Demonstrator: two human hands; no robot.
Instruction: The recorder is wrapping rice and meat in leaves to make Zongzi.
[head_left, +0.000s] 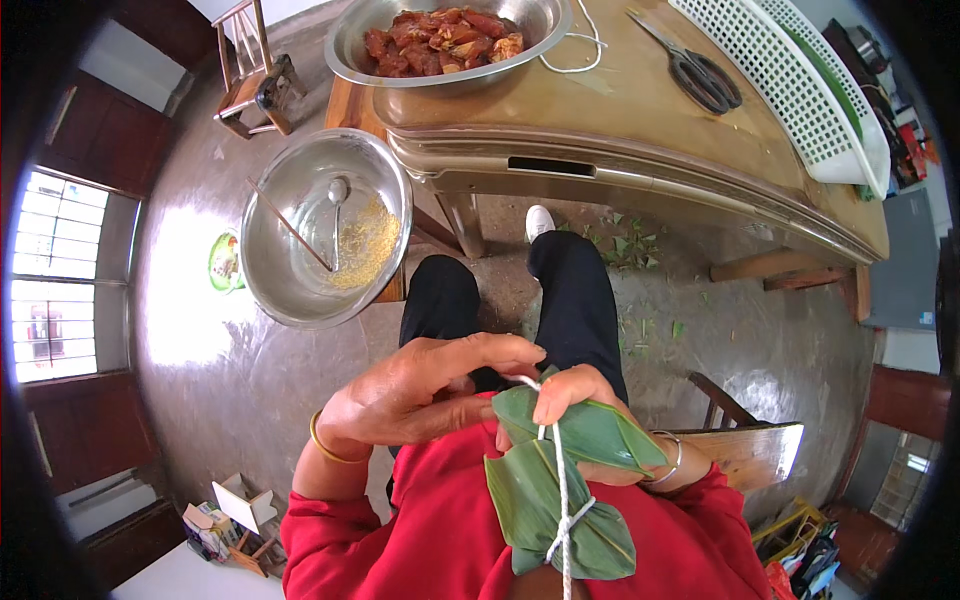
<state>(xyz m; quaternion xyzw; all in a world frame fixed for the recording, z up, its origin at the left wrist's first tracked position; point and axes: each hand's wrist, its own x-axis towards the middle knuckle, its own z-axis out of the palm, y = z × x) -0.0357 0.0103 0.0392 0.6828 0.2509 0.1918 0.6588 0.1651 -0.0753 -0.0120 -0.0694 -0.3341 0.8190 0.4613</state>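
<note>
My right hand (574, 394) grips a green leaf-wrapped parcel (600, 435), its thumb pressing a white string (561, 465) against the leaf. Close by on the left, my left hand (427, 382) has its thumb at the parcel's edge. A length of the string runs under its bent fingers; part of that grip is hidden. Below hangs a second leaf-wrapped parcel (540, 495), with string crossed and knotted around it, in front of the red top. The string continues down past the frame's lower edge.
On the table (465, 112) are a steel basin of marinated meat (442, 45), scissors (701, 79) and a white plastic basket (787, 82) with leaves. To the left, a larger metal basin (322, 225) holds yellowish grains, a spoon and a stick. Leaf scraps (626, 244) litter the floor.
</note>
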